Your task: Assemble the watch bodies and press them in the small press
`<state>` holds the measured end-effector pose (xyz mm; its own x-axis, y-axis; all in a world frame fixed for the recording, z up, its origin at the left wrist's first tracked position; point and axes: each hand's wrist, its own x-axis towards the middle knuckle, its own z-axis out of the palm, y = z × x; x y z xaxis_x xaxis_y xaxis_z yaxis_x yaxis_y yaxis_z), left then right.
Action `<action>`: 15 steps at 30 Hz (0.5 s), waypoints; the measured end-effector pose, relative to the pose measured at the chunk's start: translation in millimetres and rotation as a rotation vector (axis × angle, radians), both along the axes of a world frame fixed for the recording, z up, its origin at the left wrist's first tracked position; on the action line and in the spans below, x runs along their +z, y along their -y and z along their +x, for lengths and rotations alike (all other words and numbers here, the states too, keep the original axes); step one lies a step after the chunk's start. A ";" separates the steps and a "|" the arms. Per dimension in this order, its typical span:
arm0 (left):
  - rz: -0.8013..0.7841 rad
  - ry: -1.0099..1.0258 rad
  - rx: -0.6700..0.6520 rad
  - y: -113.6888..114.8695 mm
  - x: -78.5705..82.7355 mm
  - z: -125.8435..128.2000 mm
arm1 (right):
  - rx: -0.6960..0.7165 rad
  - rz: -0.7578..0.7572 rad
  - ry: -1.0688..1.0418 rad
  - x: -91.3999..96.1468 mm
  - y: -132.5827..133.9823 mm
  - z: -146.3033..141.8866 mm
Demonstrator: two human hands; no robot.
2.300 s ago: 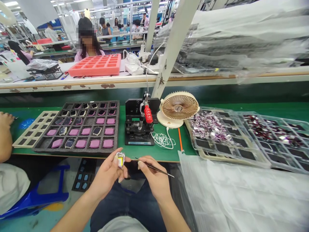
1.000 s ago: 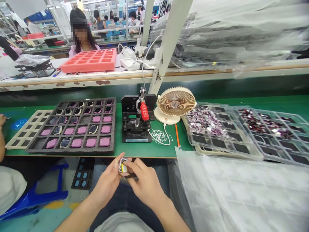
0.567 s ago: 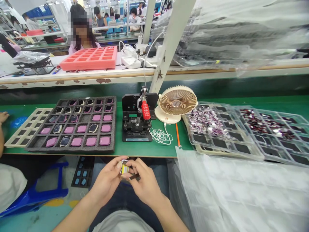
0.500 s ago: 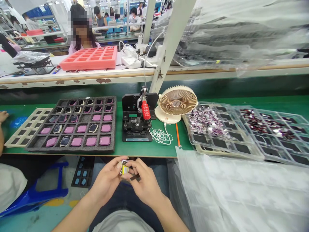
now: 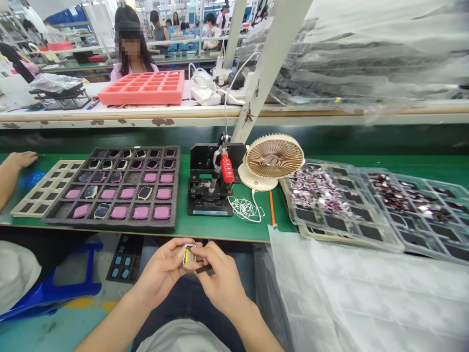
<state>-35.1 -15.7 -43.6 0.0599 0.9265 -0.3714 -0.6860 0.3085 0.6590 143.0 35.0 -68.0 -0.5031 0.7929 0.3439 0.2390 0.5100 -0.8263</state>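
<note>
Part in hand: a small yellow-taped rectangular part with a shiny metal edge, held over the person's lap just in front of the bench edge; its long axis stands roughly upright in this head-worn view, pointing toward the bench.

Left hand: the left hand is closed on the part, with thumb and fingers together around its edges.

Right hand: the right hand is curled close beside the part, its fingers clamped on slim dark tweezers, which point toward the part; whether the tips touch it is hidden.

Bench: a green bench runs across the view, carrying a grey-black foam tray with square pockets of pink pads and dark framed pieces, and a beige grid tray to its left.

Tools: a black hand press with a red grip, a cream ribbed desk fan and a tangled white cord stand at centre.

Right side: clear plastic trays hold shiny purple and dark scraps, above a crinkled plastic sheet.

Co-worker: another person's hand rests at the bench's far left.
</note>
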 end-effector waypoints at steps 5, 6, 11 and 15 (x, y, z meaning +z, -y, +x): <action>0.050 -0.046 -0.015 1.9 5.3 1.6 | -0.069 -0.124 -0.108 -2.5 7.0 -11.5; 0.059 -0.058 -0.019 2.3 7.3 2.1 | -0.087 -0.213 -0.159 -3.0 7.6 -13.7; 0.076 -0.131 -0.054 4.4 13.6 3.9 | -0.126 -0.520 -0.263 -0.7 5.7 -15.7; 0.056 -0.186 -0.049 5.0 6.8 4.6 | 0.019 -0.548 -0.164 7.6 2.6 -8.7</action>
